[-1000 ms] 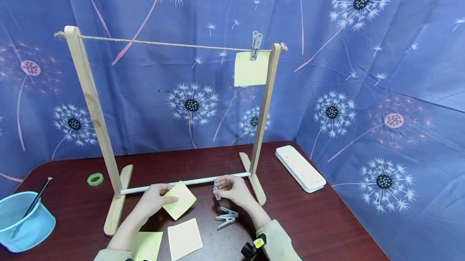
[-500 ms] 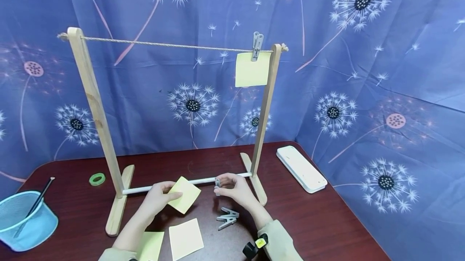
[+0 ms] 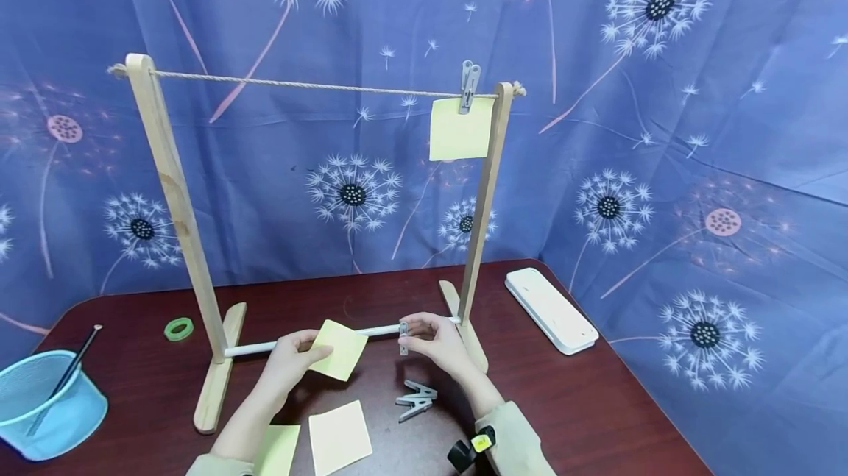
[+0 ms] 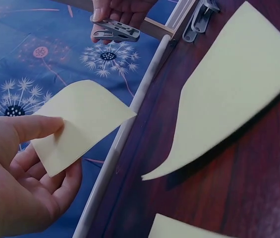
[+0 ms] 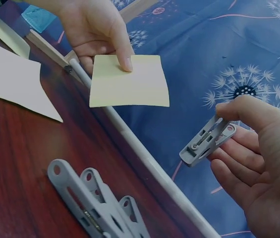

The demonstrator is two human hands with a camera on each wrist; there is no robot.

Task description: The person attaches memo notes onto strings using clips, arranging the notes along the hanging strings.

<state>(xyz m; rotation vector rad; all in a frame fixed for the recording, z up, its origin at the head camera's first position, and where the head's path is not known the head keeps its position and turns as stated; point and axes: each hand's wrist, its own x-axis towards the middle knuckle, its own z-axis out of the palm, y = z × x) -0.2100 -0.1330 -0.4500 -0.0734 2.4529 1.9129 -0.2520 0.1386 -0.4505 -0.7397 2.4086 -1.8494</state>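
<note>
A pale yellow sticky note (image 3: 339,350) is pinched between the thumb and fingers of my left hand (image 3: 288,362), raised above the table. To its right, my right hand (image 3: 439,344) grips a grey clothespin (image 5: 208,140) by its handle end. The sticky note and the clothespin are apart. Below the right hand lie more grey clothespins (image 3: 417,400) on the table. Two loose notes rest near the front: a pale cream note (image 3: 341,438) and a yellow note (image 3: 278,449) partly hidden by the left forearm.
A wooden frame (image 3: 174,189) carries a rope (image 3: 298,84) across its top. At the rope's right end, a clothespin (image 3: 470,87) holds a hung yellow note (image 3: 460,134). A green tape ring (image 3: 178,329), a blue mesh cup (image 3: 53,406) with a pencil, and a white case (image 3: 551,310) surround the frame.
The left hand has moved slightly right and up with its note, which is turned a little. The right hand has shifted slightly right with its clothespin. The view has shifted a little.
</note>
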